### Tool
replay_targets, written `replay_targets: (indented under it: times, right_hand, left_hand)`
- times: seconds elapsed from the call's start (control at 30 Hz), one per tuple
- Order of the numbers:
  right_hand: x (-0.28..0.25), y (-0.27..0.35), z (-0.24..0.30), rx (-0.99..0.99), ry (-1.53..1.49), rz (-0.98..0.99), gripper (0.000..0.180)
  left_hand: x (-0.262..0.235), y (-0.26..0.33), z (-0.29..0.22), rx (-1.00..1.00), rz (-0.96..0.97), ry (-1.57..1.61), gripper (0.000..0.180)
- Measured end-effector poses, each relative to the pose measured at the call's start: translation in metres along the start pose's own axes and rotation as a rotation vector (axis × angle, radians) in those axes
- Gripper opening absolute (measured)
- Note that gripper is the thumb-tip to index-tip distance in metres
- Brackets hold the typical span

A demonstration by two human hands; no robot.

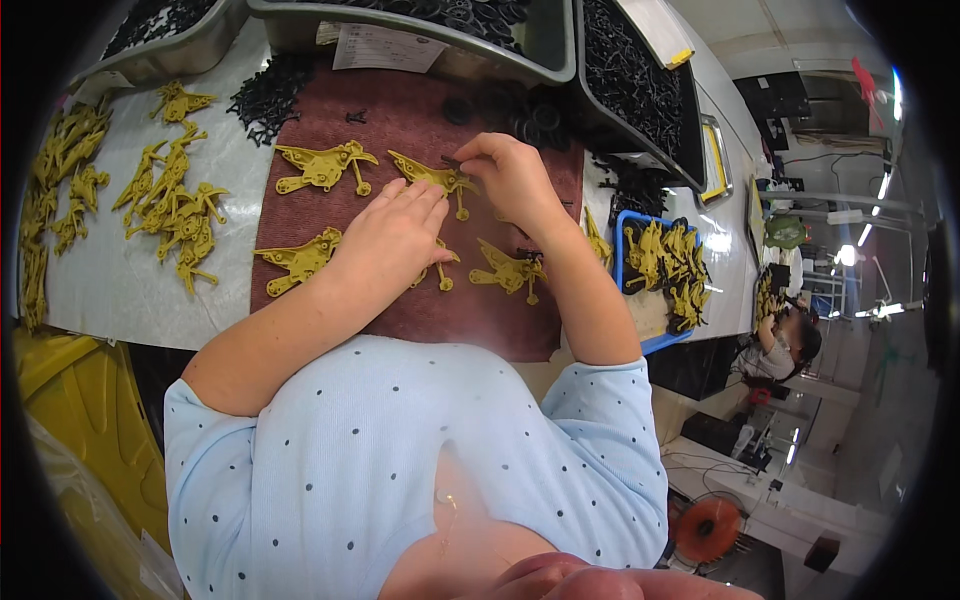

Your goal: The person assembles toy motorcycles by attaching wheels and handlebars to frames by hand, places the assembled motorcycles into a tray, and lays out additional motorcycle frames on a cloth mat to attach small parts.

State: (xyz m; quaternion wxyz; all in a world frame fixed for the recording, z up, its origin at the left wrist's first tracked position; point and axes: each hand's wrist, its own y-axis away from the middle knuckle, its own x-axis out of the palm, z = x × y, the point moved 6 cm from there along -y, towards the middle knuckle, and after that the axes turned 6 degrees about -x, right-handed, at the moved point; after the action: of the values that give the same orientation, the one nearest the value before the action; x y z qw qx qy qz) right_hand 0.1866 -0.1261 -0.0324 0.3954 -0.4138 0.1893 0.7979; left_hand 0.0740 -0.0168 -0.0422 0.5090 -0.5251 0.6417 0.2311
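Note:
Several yellow plastic parts, each with a pointed end and a small arm, lie on a dark red cloth (pixel 400 110). My left hand (pixel 395 235) rests palm down with fingers stretched out. Its fingertips touch the near edge of one yellow part (pixel 415 172), and another yellow part (pixel 445 275) is half hidden under its thumb. Between the thumb and forefinger of my right hand (pixel 505 175) is a small black plastic piece (pixel 452 161), held at the right end of that same yellow part. Elsewhere on the cloth sits a yellow part (pixel 510 270) with black on its right end.
Yellow parts (pixel 180 210) are heaped on the metal table at left. Grey bins (pixel 575 50) of black pieces line the far side, with loose black pieces (pixel 268 100) beside them. A blue tray (pixel 622 255) of yellow parts stands right. Another person (pixel 775 345) sits farther right.

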Motion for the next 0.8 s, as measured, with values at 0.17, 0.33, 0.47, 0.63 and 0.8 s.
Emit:
replay_targets:
  times: [0.17,0.33,0.47,0.63,0.8]
  right_hand:
    - [0.003,-0.006,0.004,-0.129,0.019,0.018,0.013]
    - [0.000,-0.010,0.000,-0.093,-0.091,0.022,0.013]
    - [0.001,-0.010,-0.002,-0.107,-0.049,0.071,0.014]
    - [0.005,-0.009,0.004,-0.183,0.018,0.073,0.013]
    - [0.018,-0.003,0.008,-0.223,0.138,0.057,0.014]
  left_hand:
    - [0.003,0.000,-0.002,-0.025,0.005,-0.040,0.055]
    - [0.004,0.000,-0.002,-0.024,0.002,-0.062,0.054]
    - [0.001,-0.001,-0.004,-0.022,-0.011,-0.048,0.053]
    - [-0.001,-0.002,-0.006,-0.021,-0.009,-0.078,0.051]
    - [-0.004,-0.002,-0.004,-0.041,-0.009,-0.053,0.051]
